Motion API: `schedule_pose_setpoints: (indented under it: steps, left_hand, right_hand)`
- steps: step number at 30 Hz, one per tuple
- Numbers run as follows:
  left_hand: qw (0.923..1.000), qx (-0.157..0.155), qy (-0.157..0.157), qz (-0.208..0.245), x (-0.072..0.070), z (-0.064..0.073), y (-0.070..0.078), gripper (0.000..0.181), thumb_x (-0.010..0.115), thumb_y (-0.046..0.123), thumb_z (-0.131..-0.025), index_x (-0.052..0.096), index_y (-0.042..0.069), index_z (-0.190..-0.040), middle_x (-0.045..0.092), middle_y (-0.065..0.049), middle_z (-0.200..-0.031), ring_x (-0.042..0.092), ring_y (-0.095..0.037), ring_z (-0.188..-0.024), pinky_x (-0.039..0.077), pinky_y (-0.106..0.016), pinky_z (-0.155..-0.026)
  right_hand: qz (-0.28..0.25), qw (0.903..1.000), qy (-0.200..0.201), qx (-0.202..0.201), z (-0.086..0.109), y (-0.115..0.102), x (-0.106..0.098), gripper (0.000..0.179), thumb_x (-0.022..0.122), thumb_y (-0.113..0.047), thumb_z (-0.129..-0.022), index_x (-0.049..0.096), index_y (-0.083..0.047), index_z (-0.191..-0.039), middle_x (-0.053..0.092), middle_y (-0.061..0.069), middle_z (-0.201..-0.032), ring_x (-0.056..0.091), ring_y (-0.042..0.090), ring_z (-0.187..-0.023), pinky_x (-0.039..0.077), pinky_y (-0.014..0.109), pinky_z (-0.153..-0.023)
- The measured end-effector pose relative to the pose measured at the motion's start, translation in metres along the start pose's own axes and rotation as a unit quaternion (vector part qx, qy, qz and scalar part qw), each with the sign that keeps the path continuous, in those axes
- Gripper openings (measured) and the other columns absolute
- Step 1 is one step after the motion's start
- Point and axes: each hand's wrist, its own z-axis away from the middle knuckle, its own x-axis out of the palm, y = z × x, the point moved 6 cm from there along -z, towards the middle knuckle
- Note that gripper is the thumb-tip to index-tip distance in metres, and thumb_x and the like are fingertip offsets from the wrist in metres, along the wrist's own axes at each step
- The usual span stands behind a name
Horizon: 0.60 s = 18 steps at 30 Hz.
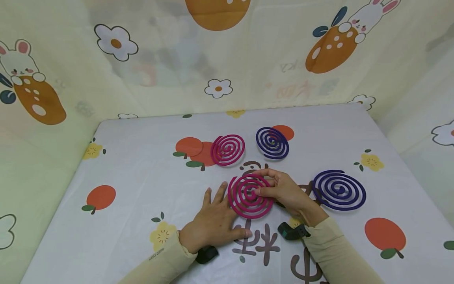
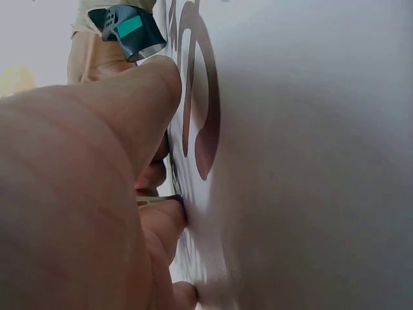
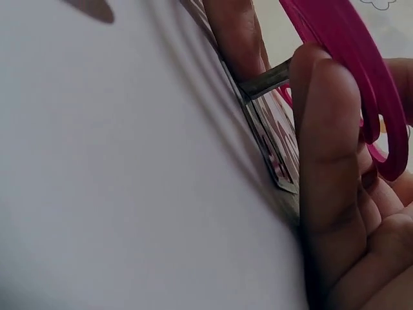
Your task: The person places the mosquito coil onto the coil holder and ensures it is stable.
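A pink mosquito coil [image 1: 250, 196] sits in front of me, with my right hand [image 1: 283, 191] pinching it near its center. Up close in the right wrist view, the pink coil [image 3: 361, 58] stands over a flat metal stand [image 3: 274, 145] with an upturned prong. The fingers of that hand are right at the prong. My left hand [image 1: 216, 221] lies palm down on the table, fingers straight and spread, partly under the coil. In the left wrist view its fingertips [image 2: 169, 216] rest at the edge of the stand [image 2: 158, 200].
Behind, a second pink coil [image 1: 228, 150] and a dark blue coil [image 1: 272, 142] sit tilted above the table. Another dark blue coil [image 1: 339, 190] is to the right of my right hand. The printed tablecloth [image 1: 131, 165] meets a hanging patterned curtain [image 1: 170, 86] at the back.
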Motion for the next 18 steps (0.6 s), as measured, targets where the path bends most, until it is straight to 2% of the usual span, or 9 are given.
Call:
schedule_pose_setpoints:
  steps: [9, 18]
  left_hand:
    - [0.9999, 0.007, 0.005, -0.007, 0.0005, 0.0002, 0.0, 0.088, 0.052, 0.079, -0.091, 0.032, 0.034, -0.164, 0.016, -0.004, -0.175, 0.003, -0.042, -0.16, 0.012, -0.076, -0.118]
    - [0.9999, 0.007, 0.004, -0.01, 0.002, -0.0006, -0.0007, 0.088, 0.052, 0.08, -0.09, 0.03, 0.037, -0.164, 0.014, -0.003, -0.175, 0.001, -0.043, -0.16, 0.011, -0.076, -0.118]
  right_hand:
    - [-0.001, 1.0, 0.006, -0.006, 0.0, -0.0005, 0.0, 0.058, 0.076, -0.002, -0.093, 0.052, 0.0, -0.145, 0.076, 0.018, -0.113, 0.076, 0.019, -0.1, 0.06, 0.029, -0.087]
    - [-0.004, 0.9999, 0.005, -0.011, -0.0016, -0.0009, -0.0009, 0.058, 0.076, -0.002, -0.093, 0.052, 0.001, -0.145, 0.076, 0.019, -0.112, 0.076, 0.019, -0.098, 0.061, 0.029, -0.085]
